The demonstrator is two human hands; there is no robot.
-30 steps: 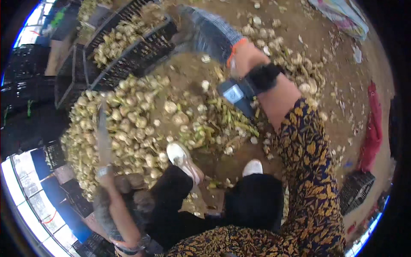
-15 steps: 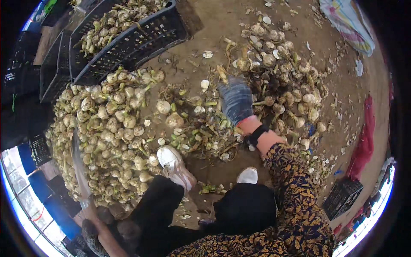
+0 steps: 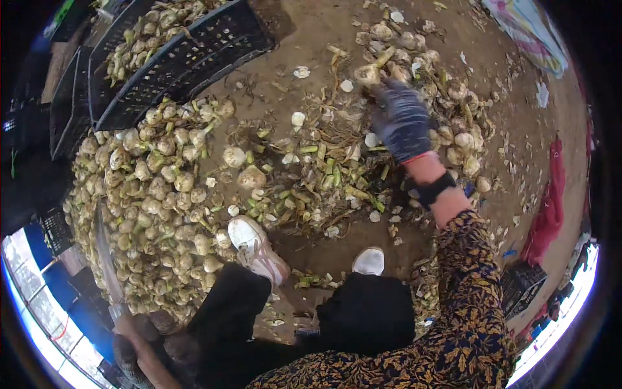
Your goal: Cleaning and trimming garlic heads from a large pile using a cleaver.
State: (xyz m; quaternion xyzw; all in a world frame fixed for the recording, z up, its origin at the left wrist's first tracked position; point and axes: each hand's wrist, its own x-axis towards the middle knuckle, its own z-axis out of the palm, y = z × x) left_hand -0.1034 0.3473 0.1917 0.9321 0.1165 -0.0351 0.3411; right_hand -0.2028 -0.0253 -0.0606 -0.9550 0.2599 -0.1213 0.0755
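My left hand [image 3: 146, 350], in a dark glove at the lower left, is wrapped round the wooden handle of a long-bladed knife [image 3: 103, 253]. The blade points away from me, over a large heap of garlic bulbs [image 3: 155, 188]. My right hand [image 3: 403, 123], in a grey-blue glove, reaches over a second garlic pile [image 3: 463, 139] on the right. Its fingers are blurred and partly hidden, so their grip does not show. Close to its fingertips lies a garlic bulb with a green stem [image 3: 368, 74].
Cut stems and roots [image 3: 330, 168] litter the ground between both piles, in front of my white shoes [image 3: 256, 249]. A black crate of garlic [image 3: 188, 61] stands at the upper left. To the right lie a red cloth [image 3: 547, 201], a dark crate [image 3: 523, 285] and a pale striped sack [image 3: 528, 32].
My right hand has moved right, from over the cut stems to the right-hand pile. My left hand still holds the knife. The view has shifted slightly.
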